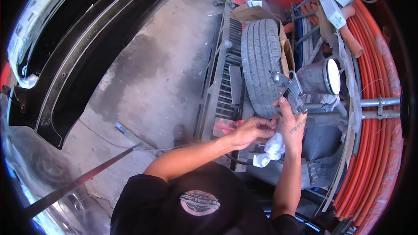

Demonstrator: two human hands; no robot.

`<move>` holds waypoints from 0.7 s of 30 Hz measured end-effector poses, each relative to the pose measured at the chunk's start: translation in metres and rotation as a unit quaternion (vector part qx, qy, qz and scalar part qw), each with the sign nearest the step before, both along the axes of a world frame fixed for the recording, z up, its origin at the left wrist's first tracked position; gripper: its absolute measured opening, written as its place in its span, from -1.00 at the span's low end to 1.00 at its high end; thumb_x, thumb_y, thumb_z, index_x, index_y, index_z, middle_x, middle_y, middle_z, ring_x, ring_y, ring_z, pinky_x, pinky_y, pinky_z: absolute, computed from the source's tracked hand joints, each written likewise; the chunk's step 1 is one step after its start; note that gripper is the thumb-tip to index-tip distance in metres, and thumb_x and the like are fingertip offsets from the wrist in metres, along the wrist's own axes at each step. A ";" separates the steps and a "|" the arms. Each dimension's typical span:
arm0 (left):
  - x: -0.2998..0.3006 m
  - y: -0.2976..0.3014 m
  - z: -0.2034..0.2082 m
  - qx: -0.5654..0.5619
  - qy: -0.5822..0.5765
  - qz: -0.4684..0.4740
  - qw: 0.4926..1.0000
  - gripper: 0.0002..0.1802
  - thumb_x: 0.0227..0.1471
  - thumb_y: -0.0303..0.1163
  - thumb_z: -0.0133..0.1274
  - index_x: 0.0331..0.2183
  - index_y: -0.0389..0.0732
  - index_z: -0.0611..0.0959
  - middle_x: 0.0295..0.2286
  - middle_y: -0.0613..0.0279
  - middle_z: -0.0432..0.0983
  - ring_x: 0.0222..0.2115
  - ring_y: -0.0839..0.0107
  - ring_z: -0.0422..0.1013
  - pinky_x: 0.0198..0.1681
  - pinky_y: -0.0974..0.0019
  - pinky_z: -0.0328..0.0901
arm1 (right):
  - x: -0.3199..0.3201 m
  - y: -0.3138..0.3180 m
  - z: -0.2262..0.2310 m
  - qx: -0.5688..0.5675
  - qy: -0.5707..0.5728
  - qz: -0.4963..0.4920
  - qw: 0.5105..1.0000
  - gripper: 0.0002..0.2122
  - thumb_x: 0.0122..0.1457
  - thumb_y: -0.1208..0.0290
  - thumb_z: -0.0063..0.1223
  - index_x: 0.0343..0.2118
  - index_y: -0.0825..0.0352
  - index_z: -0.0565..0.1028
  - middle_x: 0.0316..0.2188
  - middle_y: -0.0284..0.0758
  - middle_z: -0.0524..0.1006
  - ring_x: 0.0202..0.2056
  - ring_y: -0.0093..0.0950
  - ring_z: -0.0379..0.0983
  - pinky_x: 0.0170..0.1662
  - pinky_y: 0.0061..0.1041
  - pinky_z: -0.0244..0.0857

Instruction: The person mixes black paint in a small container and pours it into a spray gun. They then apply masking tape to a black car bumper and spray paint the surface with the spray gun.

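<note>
A metal spray gun [296, 88] with a dark, round cup [311, 79] is held up in my right hand [290, 121], whose fingers wrap its handle. The cup lies tilted to the right, its white round end facing outward. My left hand [252, 132] is beside the lower part of the handle, thumb and fingers pinched together. Whatever sits between those fingertips is too small or hidden to make out. A white cloth [274, 149] hangs bunched just below my hands, next to my right wrist. Near the cloth, a dark hose [237, 161] curves toward it.
A worn tyre [261, 54] stands beyond my hands, beside a slatted metal frame [217, 82]. Bundled orange pipes [370, 148] line the right, crossed by metal tubes [381, 102]. A large black car panel [74, 74] fills the left, above a slanting metal bar [82, 182].
</note>
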State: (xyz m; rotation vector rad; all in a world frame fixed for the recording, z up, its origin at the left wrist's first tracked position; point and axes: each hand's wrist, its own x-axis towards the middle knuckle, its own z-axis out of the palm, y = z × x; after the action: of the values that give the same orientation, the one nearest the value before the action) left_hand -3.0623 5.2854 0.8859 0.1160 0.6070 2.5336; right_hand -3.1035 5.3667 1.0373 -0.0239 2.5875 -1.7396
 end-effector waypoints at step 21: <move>0.020 -0.011 0.006 0.010 -0.026 0.000 1.000 -0.82 0.17 -0.42 0.27 -0.19 -0.21 0.65 -0.29 0.45 0.50 -0.27 0.60 0.42 -0.17 0.40 0.35 | 0.015 -0.010 -0.003 -0.023 0.012 0.004 1.000 -0.78 0.34 0.38 0.14 -0.22 0.51 0.52 -0.44 -0.25 0.57 -0.67 -0.56 0.41 -0.63 -0.51 0.25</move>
State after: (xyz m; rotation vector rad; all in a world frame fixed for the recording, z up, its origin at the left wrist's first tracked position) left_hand -3.0422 5.2747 0.8919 0.0582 0.5615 2.5342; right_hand -3.0886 5.3568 1.0346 -0.0551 2.5589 -1.8069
